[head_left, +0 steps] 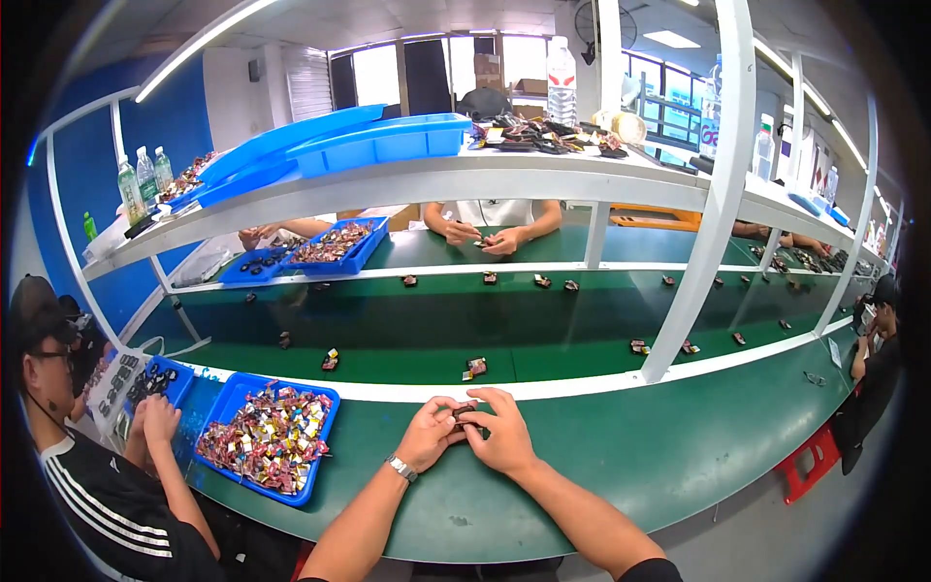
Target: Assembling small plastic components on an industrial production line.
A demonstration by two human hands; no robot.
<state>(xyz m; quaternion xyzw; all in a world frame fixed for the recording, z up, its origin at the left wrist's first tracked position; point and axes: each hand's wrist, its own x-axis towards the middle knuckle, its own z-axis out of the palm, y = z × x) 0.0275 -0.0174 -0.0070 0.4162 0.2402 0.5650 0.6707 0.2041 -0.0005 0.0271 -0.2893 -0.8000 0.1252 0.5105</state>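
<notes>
In front of me, above the green worktop (621,456), my left hand (427,436) and my right hand (501,434) meet around a small dark part (464,413). Fingers of both hands are closed on it and cover much of it, so its exact kind does not show. A watch with a metal band sits on my left wrist. To the left of my hands stands a blue tray (333,427) heaped with small wired parts in red, yellow and white.
A green conveyor belt (417,335) carrying scattered small parts runs beyond a white rail. White posts (700,204) hold a shelf overhead with blue trays and bottles. A co-worker (107,475) sits close on my left; others work across and at the far right.
</notes>
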